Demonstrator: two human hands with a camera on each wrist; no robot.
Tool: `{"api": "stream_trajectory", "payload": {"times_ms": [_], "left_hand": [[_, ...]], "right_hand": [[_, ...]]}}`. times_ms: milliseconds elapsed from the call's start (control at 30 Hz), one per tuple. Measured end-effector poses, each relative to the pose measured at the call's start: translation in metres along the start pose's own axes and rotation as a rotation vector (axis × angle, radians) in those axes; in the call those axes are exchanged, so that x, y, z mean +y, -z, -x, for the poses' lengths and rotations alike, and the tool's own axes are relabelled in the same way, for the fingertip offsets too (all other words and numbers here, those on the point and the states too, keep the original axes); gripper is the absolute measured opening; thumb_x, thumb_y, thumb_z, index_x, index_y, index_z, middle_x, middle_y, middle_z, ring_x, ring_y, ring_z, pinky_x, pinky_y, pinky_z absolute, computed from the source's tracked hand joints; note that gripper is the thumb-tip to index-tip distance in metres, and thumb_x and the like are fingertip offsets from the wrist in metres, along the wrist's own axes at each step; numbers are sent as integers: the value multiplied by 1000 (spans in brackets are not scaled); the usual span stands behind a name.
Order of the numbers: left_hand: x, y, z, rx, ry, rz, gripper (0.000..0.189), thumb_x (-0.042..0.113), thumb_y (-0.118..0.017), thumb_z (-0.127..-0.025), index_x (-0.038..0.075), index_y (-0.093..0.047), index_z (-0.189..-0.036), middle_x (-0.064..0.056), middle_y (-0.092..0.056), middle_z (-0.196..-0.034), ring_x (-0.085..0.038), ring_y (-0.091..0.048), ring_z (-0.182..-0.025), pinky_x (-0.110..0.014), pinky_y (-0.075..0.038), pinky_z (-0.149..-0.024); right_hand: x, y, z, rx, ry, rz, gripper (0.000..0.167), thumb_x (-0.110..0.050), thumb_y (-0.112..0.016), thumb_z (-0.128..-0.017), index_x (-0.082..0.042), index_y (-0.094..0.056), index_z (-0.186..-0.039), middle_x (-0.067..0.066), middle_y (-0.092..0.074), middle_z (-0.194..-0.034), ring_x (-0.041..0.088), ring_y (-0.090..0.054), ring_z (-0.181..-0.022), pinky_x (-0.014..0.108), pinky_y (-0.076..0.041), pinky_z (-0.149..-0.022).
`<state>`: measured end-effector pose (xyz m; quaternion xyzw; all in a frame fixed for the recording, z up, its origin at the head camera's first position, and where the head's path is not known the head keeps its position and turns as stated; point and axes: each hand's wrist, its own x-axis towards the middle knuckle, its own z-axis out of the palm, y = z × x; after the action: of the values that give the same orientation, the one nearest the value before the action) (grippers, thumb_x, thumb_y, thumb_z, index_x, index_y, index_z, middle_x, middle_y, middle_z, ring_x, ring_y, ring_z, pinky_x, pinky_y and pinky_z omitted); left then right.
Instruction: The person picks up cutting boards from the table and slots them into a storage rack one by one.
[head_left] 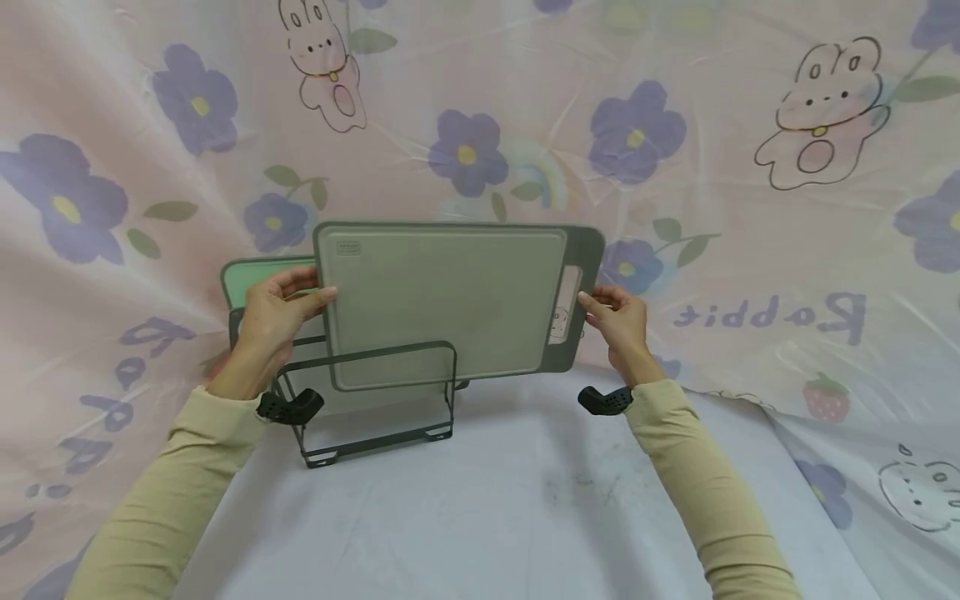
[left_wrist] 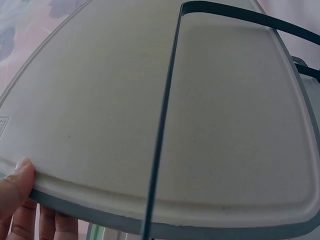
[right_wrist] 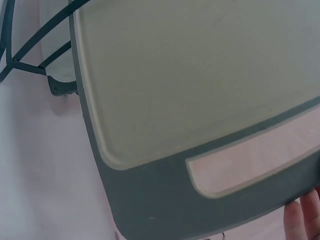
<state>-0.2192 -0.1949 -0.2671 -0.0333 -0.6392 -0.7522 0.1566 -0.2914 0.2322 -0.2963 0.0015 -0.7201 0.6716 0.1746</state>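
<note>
A grey-beige cutting board [head_left: 442, 300] with a dark green-grey rim and a handle slot is held on its long side between both hands. My left hand [head_left: 273, 321] pinches its left edge, thumb on the front face and fingers behind. At the slotted handle end, my right hand [head_left: 618, 325] pinches the rim with thumb in front. The board's lower left part stands behind the front bar of a dark metal rack [head_left: 378, 446]. In the left wrist view the rack's bar [left_wrist: 162, 110] crosses the board's face [left_wrist: 100, 100]. The right wrist view shows the handle slot [right_wrist: 250, 155] near the fingertips.
Behind my left hand, a second board with a mint-green face [head_left: 255, 279] stands in the rack. A white cloth [head_left: 480, 500] covers the table. A pink curtain [head_left: 525, 83] printed with flowers and rabbits hangs close behind the rack.
</note>
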Motion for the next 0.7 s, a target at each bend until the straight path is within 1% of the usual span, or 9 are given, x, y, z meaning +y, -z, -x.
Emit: {"api": "stream_trajectory", "payload": {"times_ms": [133, 267, 367, 433, 500, 600, 700], "left_hand": [[-1, 8, 3, 33, -4, -38, 25, 4, -79, -81, 10, -69, -103, 3, -66, -94, -7, -65, -77, -20, -53, -72], [-2, 15, 6, 67, -9, -37, 25, 5, -79, -80, 12, -70, -102, 5, -68, -92, -7, -65, -79, -20, -53, -71], [-3, 20, 8, 86, -3, -15, 26, 4, -79, -80, 11, -70, -103, 5, -68, -92, -7, -64, -80, -19, -53, -70], [-3, 23, 10, 97, -1, -30, 25, 4, -78, -81, 11, -69, -103, 5, -67, -93, -6, -64, -80, -18, -53, -70], [-4, 27, 11, 105, 6, -20, 25, 3, -78, -82, 11, -67, -104, 4, -65, -94, -6, -63, -79, -17, -53, -70], [-4, 32, 14, 114, 8, -2, 25, 2, -76, -83, 10, -66, -104, 4, -63, -95, -6, -62, -79, -16, -52, -70], [-5, 37, 17, 132, 16, 21, 25, 3, -77, -82, 11, -67, -103, 5, -65, -93, -6, -63, -79, -16, -52, -69]], "right_hand": [[5, -9, 1, 4, 5, 24, 33, -10, -73, -88, 9, -60, -111, 3, -55, -89, 8, -57, -78, 25, -55, -74], [8, -18, 3, 6, 5, 27, 32, -11, -73, -88, 8, -61, -110, 3, -55, -89, 9, -56, -77, 23, -54, -71], [9, -24, 5, 4, 7, 15, 30, -11, -74, -88, 7, -62, -109, 3, -55, -88, 9, -56, -77, 22, -54, -69], [10, -28, 6, 0, 10, 6, 30, -10, -74, -88, 7, -62, -109, 3, -55, -88, 9, -56, -76, 23, -54, -69], [10, -31, 7, -6, 14, -2, 29, -10, -74, -87, 7, -63, -108, 3, -56, -87, 9, -56, -75, 22, -54, -68], [12, -36, 8, -20, 17, -10, 29, -9, -74, -87, 8, -63, -108, 3, -57, -86, 9, -56, -74, 23, -54, -68], [14, -41, 10, -34, 21, -9, 30, -10, -75, -87, 8, -63, -107, 3, -57, -86, 9, -57, -73, 25, -55, -69]]}}
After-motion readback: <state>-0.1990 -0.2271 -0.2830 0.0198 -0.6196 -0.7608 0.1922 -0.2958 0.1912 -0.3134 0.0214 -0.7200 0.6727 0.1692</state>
